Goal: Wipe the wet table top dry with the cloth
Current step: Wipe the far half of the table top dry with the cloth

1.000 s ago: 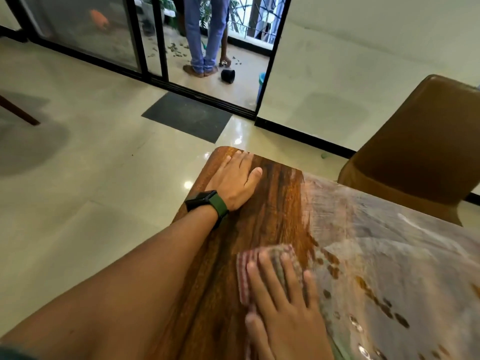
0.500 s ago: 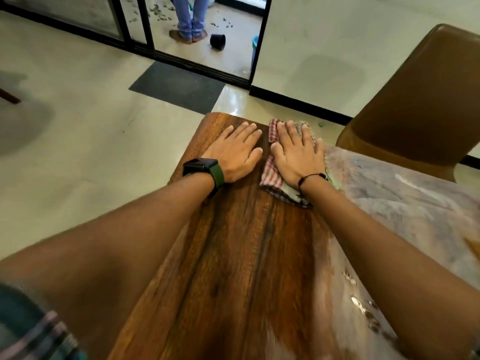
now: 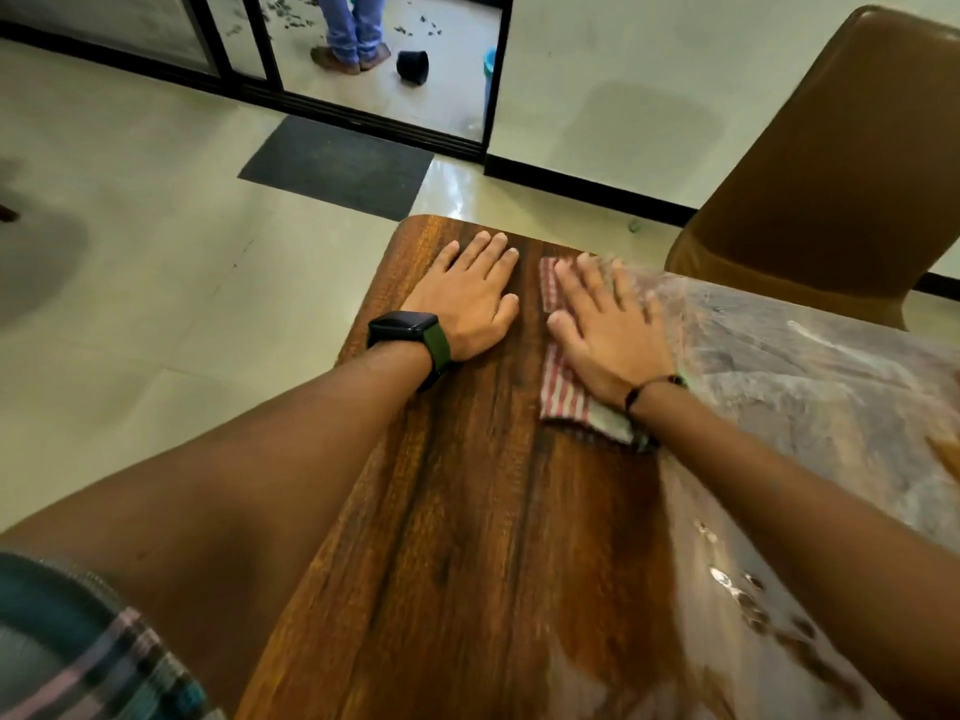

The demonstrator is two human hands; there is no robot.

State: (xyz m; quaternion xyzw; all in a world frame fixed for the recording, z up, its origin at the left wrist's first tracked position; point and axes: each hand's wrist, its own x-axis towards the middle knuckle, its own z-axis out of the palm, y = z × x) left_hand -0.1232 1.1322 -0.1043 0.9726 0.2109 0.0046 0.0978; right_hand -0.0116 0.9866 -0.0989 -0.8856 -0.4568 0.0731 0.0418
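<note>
The wooden table top [image 3: 483,537] runs away from me, dark brown on its left strip and shiny wet with droplets on the right. A red-and-white striped cloth [image 3: 566,392] lies near the far end. My right hand [image 3: 608,330] presses flat on the cloth with straight, spread fingers. My left hand [image 3: 472,298], with a black watch on a green band, rests flat on the bare wood just left of the cloth, close to the table's far left corner.
A brown padded chair [image 3: 831,174] stands at the table's far right side. On the tiled floor lies a dark mat [image 3: 337,166] before a sliding glass door. Beyond the door stand a person's legs [image 3: 353,33] and a black pot [image 3: 413,67].
My right hand swept the cloth from the near part of the table up to the far end, beside my left hand. The left hand stayed flat in place.
</note>
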